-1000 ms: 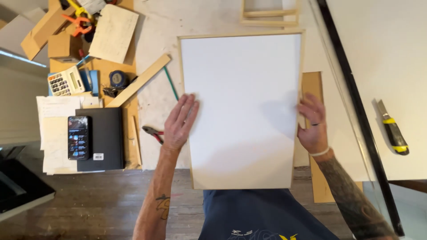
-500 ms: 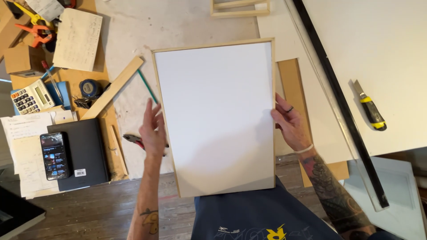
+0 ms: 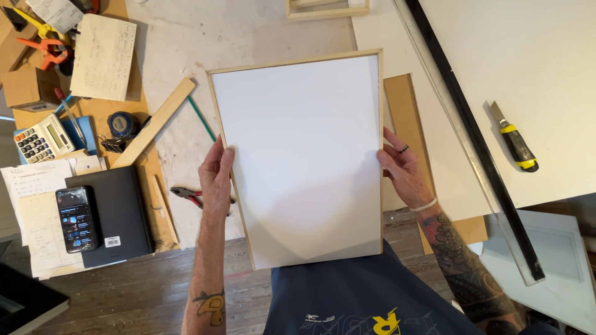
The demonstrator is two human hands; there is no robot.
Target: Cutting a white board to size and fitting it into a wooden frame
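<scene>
1. I see the framed white panel (image 3: pixel 301 158), a white board already seated inside a thin pale wooden frame, held up over the near edge of the desk (image 3: pixel 180 37) and tilted a little. All four frame sides look joined and the white face looks clean and unmarked.
2. My left hand (image 3: pixel 217 177) grips the panel's left edge, fingers curled round the frame with the thumb on the front. My right hand (image 3: pixel 402 167), with a dark ring, closes on the right edge the same way.
3. I judge the assembly of frame and board done; what the view shows now is handling or checking, and the panel is not yet laid down.
4. Just beside the left hand lie red-handled pliers (image 3: pixel 189 195) and a loose wooden strip (image 3: pixel 155 121).
5. Farther left sit a black notebook (image 3: pixel 118 214) carrying a phone (image 3: pixel 76 218), a calculator (image 3: pixel 40 138) and a tape measure (image 3: pixel 121 123).
6. To the right, well apart, lie a long black straightedge (image 3: pixel 475 133) and a yellow utility knife (image 3: pixel 515 139) on a white sheet.
</scene>
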